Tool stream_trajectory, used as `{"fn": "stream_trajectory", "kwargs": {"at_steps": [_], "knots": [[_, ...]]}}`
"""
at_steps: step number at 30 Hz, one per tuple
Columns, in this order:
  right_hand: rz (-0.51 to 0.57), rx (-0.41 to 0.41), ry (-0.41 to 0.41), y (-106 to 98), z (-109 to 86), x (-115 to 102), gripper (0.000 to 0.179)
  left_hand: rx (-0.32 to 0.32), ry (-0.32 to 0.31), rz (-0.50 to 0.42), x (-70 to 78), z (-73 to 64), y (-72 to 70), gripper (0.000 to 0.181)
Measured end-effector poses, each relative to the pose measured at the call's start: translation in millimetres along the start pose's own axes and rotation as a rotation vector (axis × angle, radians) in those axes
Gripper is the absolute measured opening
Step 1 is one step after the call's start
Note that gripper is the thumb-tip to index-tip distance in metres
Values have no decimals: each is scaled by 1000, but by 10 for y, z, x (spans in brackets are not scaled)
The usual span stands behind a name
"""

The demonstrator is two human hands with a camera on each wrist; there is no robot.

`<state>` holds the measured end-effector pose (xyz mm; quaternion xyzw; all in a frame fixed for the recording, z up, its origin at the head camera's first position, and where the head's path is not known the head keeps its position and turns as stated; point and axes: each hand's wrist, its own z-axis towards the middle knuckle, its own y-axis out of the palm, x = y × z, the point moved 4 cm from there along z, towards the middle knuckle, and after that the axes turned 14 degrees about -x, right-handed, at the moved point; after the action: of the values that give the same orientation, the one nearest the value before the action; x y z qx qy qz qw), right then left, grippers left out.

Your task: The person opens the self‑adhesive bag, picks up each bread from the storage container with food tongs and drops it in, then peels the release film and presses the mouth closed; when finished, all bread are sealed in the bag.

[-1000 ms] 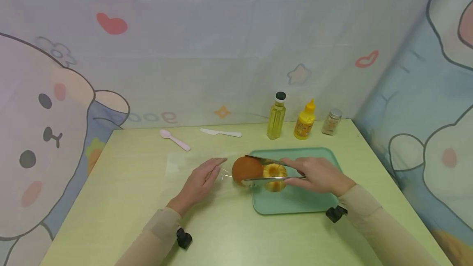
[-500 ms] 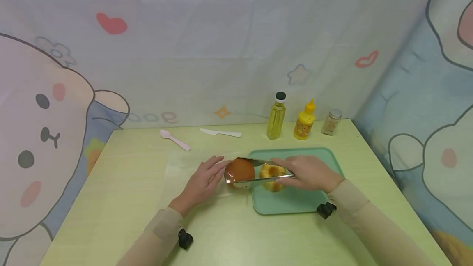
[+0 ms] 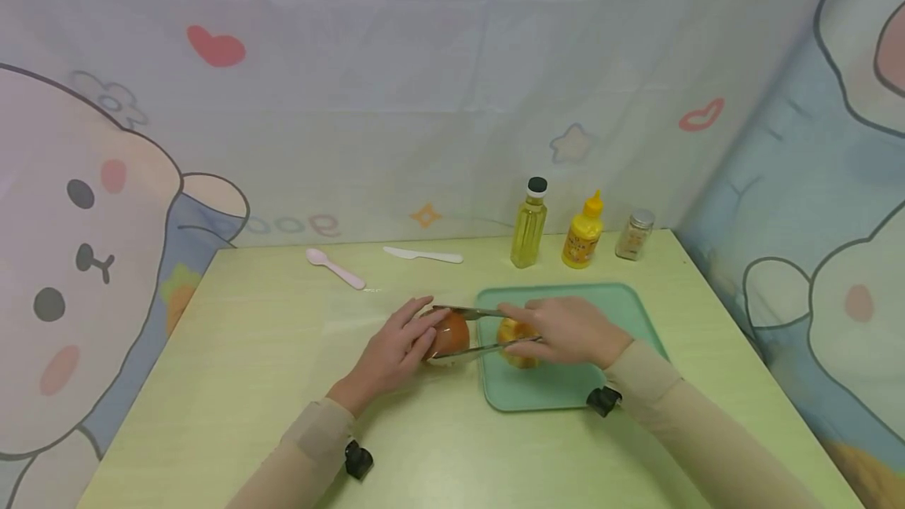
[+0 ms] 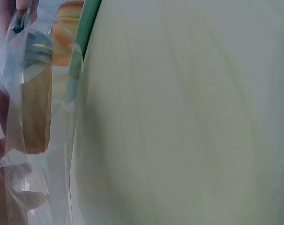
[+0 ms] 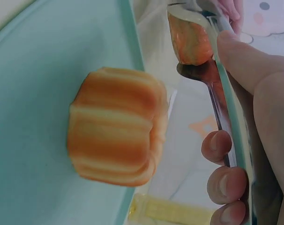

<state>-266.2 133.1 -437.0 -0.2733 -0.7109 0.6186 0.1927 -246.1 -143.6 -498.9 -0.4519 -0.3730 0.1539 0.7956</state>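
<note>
My right hand [image 3: 569, 328] grips metal tongs [image 3: 488, 349], one arm on each side of a round brown bun [image 3: 455, 333]. This bun is beyond the tray's left edge, within a clear plastic bag [image 4: 60, 154], and the bag reaches over the tong ends. My left hand [image 3: 389, 353] holds the bag at the bun's left, its fingers lying over the bun's top left; some fingers show blurred through the plastic in the left wrist view. A fluted yellow-brown bread [image 5: 116, 126] sits on the green tray [image 3: 551, 393], partly under the tongs.
Behind the tray stand an oil bottle [image 3: 529, 230], a yellow squeeze bottle [image 3: 581, 238] and a small jar with a metal lid [image 3: 634, 236]. A pink spoon [image 3: 335, 269] and a white knife [image 3: 423, 254] lie near the table's back edge.
My right hand has moved left with the tongs and bun, from over the tray's edge into the bag. My left hand's fingers now overlap the bun. The fluted bread has shifted slightly left.
</note>
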Motion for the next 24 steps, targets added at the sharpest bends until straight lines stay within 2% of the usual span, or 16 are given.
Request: {"fn": "stream_trajectory", "kwargs": {"at_steps": [7, 11, 15, 24], "knots": [[-60, 17, -1, -21, 127, -83, 63, 47, 12, 41, 41, 43, -3, 36], [-70, 11, 7, -11, 192, -124, 66, 45, -4, 31, 52, 55, 14, 36], [-71, -9, 15, 12, 240, -160, 66, 52, 7, 39, 84, 65, 17, 35], [-54, -11, -39, 67, 285, -233, 68, 48, 16, 115, 120, 82, 1, 33]]}}
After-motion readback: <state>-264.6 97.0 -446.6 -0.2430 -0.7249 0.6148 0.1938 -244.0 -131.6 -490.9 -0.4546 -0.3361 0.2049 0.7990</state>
